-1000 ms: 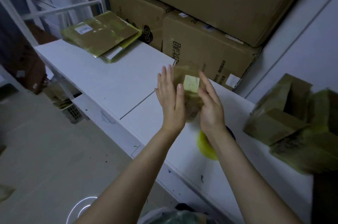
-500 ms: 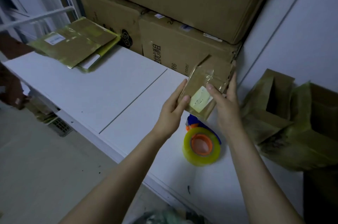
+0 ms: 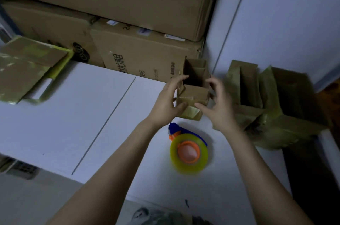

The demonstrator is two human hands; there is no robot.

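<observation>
A small brown cardboard box (image 3: 195, 94) stands upright on the white table (image 3: 73, 114), its top open and flaps raised, with a pale label low on its near side. My left hand (image 3: 165, 103) grips its left side, thumb on the front and fingers over the top edge. My right hand (image 3: 219, 103) holds the right side, with the index finger on the front near the label and the other fingers curled at the right edge. A roll of yellowish tape on a blue and orange dispenser (image 3: 188, 151) lies just in front of the box.
Large cardboard cartons (image 3: 143, 55) are stacked against the wall behind the table. Taped flat cardboard pieces (image 3: 27, 66) lie at the table's left end. Several opened, taped boxes (image 3: 272, 103) sit to the right. A white wall panel (image 3: 285, 22) rises behind them.
The small box was a flattened piece held up between my hands; it now stands opened on the table. The view has swung right and down toward it.
</observation>
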